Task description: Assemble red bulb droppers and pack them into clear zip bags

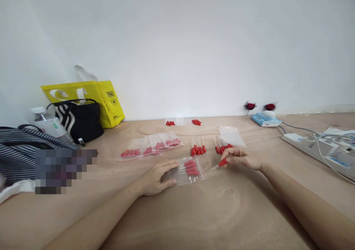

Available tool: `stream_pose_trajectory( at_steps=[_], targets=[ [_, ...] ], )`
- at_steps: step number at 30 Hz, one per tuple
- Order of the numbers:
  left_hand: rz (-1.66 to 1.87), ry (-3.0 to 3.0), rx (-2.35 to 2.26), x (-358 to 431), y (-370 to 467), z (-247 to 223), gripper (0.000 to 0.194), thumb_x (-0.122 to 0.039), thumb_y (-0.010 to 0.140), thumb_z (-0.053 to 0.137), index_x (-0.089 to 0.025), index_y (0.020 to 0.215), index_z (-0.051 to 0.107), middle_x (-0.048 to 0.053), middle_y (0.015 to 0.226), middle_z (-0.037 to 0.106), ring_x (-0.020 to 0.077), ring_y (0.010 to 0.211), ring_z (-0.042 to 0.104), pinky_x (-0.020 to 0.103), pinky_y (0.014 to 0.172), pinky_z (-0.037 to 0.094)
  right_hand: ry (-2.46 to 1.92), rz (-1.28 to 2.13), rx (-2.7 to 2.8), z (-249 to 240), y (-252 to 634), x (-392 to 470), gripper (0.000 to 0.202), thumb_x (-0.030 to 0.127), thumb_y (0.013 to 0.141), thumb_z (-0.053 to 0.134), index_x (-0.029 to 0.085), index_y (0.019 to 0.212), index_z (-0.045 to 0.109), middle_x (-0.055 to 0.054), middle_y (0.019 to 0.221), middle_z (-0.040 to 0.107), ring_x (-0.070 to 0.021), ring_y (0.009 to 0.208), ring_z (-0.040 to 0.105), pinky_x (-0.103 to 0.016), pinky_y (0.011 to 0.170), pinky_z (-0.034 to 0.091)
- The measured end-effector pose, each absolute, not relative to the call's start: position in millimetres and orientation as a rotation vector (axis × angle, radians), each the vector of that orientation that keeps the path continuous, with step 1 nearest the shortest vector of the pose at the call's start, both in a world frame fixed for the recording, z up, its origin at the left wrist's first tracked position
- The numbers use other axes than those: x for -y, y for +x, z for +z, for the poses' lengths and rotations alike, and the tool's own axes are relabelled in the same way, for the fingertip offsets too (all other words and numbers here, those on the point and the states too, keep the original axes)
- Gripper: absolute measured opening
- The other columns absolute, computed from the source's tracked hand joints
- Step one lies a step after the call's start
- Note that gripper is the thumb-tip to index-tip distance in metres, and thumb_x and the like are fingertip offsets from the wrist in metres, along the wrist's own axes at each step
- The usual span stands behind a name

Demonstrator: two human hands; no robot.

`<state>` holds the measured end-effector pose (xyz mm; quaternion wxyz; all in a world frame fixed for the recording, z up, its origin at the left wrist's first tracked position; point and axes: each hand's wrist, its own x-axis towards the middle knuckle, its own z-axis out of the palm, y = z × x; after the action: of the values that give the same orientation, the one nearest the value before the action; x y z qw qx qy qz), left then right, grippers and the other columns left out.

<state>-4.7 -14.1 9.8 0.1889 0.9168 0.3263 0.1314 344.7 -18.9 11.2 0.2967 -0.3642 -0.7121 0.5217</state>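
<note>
My left hand (158,178) holds the left end of a clear zip bag (180,178) against the table, thumb and fingers at its edges. Inside lie several droppers (191,167), red bulbs toward the zip side at the right. My right hand (241,158) pinches a dropper (222,162) by its red bulb. Its thin clear tube points left and down, close to the bag's zip end. Just beyond my hands are two loose groups of droppers, one group (198,150) in the middle and another group (220,148) beside my right fingers.
Filled zip bags (149,149) overlap behind my left hand. Flat clear bags (232,136) lie at back right; red-tipped pieces (196,122) sit by the wall. A tissue pack (266,120) and power strip (318,150) are right; a yellow bag (112,109), black pouch (85,122) and bottle (50,124) left.
</note>
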Motion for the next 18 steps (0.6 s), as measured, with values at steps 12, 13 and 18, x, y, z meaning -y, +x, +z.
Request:
stream_pose_trajectory(
  at_steps=[12,13,18],
  targets=[
    [0.370,2.570,-0.934,14.3,-4.5,8.0,0.050,-0.040,0.080,0.052,-0.023,0.125,0.041,0.006,0.131,0.043,0.0231,0.120,0.038,0.040,0.099,0.032,-0.933,1.397,1.980,-1.8,292.4,31.4,0.028,0.039,0.071,0.062,0.015,0.086,0.064,0.001,0.067,0.056,-0.0080,0.057,0.048,-0.020,0.052,0.038],
    [0.372,2.569,-0.936,14.4,-4.4,8.0,0.050,-0.040,0.080,0.052,-0.023,0.125,0.041,0.006,0.131,0.043,0.0230,0.120,0.039,0.039,0.099,0.032,-0.906,1.360,1.978,-2.4,287.6,31.6,0.028,0.039,0.070,0.062,0.015,0.085,0.064,0.000,0.071,0.057,-0.0090,0.061,0.049,-0.021,0.055,0.039],
    [0.355,2.578,-0.946,14.0,-3.7,8.8,0.050,-0.041,0.080,0.051,-0.022,0.125,0.041,0.006,0.131,0.044,0.0230,0.120,0.038,0.039,0.100,0.031,-0.828,1.420,1.960,-5.9,273.9,29.7,0.030,0.043,0.074,0.057,0.016,0.088,0.057,0.005,0.060,0.047,-0.0060,0.050,0.038,-0.018,0.046,0.030]
  ],
)
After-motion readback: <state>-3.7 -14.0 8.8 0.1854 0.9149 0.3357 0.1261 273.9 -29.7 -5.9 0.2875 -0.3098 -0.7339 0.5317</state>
